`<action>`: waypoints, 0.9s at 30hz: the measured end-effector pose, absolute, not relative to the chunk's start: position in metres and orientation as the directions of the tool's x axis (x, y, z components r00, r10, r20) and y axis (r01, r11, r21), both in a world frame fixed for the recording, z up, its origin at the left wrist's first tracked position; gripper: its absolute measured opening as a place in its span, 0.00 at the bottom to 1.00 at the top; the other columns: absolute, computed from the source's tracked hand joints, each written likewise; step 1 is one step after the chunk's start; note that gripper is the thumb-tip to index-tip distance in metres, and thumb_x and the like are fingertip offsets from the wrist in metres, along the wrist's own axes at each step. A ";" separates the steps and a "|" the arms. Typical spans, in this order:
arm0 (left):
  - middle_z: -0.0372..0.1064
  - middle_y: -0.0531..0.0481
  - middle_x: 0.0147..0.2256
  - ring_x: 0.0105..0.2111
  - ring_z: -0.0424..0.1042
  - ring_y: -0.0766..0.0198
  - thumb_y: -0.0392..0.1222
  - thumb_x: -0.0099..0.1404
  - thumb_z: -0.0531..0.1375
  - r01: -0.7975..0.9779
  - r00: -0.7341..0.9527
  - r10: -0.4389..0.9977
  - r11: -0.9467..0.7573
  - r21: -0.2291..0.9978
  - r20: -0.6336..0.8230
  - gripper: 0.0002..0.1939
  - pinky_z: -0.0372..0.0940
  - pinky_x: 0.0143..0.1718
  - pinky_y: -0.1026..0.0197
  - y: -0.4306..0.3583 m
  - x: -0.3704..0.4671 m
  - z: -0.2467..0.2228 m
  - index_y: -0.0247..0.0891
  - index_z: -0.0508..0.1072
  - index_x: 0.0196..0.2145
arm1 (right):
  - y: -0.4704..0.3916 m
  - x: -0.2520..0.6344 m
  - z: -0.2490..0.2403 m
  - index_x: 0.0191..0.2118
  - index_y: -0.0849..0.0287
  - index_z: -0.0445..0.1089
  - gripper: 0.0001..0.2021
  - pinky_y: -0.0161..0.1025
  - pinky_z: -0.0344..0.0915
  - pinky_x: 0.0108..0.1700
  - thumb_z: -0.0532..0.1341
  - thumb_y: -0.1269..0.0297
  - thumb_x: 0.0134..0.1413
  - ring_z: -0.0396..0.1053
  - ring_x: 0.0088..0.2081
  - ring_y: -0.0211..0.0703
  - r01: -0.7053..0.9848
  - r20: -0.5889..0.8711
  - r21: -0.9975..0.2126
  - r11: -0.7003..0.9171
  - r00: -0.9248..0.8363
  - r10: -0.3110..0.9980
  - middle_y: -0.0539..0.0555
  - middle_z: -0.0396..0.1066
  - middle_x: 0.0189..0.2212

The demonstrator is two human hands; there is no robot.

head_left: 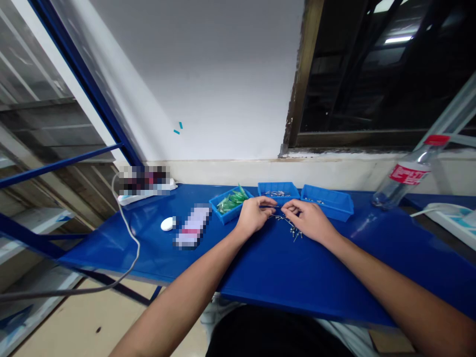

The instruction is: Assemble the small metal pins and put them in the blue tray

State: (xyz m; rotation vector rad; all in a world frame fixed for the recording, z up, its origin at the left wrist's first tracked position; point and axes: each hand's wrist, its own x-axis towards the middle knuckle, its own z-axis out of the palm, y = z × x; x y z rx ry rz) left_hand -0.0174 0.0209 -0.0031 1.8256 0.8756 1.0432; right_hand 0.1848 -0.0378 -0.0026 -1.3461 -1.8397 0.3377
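Observation:
My left hand (255, 214) and my right hand (305, 218) face each other just in front of the blue bins. The fingers of both are closed in a pinch, with a thin metal pin (278, 206) stretching between the fingertips. Below them on the blue table lies a loose pile of small metal pins with heads (294, 231), like rivets or screws, partly covered by my right hand. More such pieces rest in the middle blue bin (268, 187). A right-hand blue bin (340, 207) holds a few small pieces.
A left blue bin (225, 218) contains green plastic packets (232, 200). Further left on the blue table (282, 277) are a blurred-out flat object (194, 225), a white round case (167, 224) and a power strip (148, 194) with a cable. A red-capped bottle (409, 171) stands right.

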 end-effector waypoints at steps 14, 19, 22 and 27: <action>0.80 0.37 0.44 0.41 0.80 0.58 0.35 0.45 0.79 -0.347 0.446 0.888 0.055 0.936 0.113 0.25 0.70 0.57 0.47 0.017 -0.011 0.001 0.29 0.80 0.41 | -0.039 0.175 -0.007 0.45 0.56 0.73 0.11 0.42 0.78 0.40 0.66 0.58 0.60 0.78 0.39 0.46 0.432 0.504 -0.761 0.483 -0.075 0.861 0.57 0.79 0.39; 0.78 0.36 0.49 0.47 0.79 0.56 0.35 0.50 0.78 -0.391 0.502 0.861 0.147 0.909 0.077 0.25 0.68 0.59 0.49 0.014 -0.013 0.006 0.30 0.80 0.46 | -0.042 0.171 -0.005 0.45 0.56 0.72 0.11 0.40 0.76 0.37 0.66 0.62 0.58 0.76 0.36 0.44 0.430 0.529 -0.754 0.496 -0.050 0.847 0.56 0.76 0.38; 0.76 0.36 0.53 0.51 0.77 0.55 0.35 0.51 0.77 -0.404 0.515 0.852 0.149 0.903 0.090 0.25 0.69 0.59 0.51 0.012 -0.013 0.009 0.32 0.79 0.47 | -0.041 0.172 -0.005 0.47 0.56 0.72 0.12 0.39 0.73 0.33 0.65 0.65 0.56 0.73 0.32 0.41 0.473 0.533 -0.737 0.483 -0.033 0.845 0.54 0.74 0.36; 0.79 0.36 0.46 0.43 0.79 0.57 0.46 0.58 0.74 -0.265 0.478 0.872 0.031 0.964 0.104 0.24 0.75 0.47 0.55 0.011 -0.012 0.010 0.29 0.79 0.47 | -0.040 0.179 -0.003 0.41 0.55 0.77 0.07 0.39 0.72 0.34 0.62 0.66 0.58 0.72 0.32 0.42 0.575 0.600 -0.638 0.512 -0.047 0.799 0.54 0.73 0.35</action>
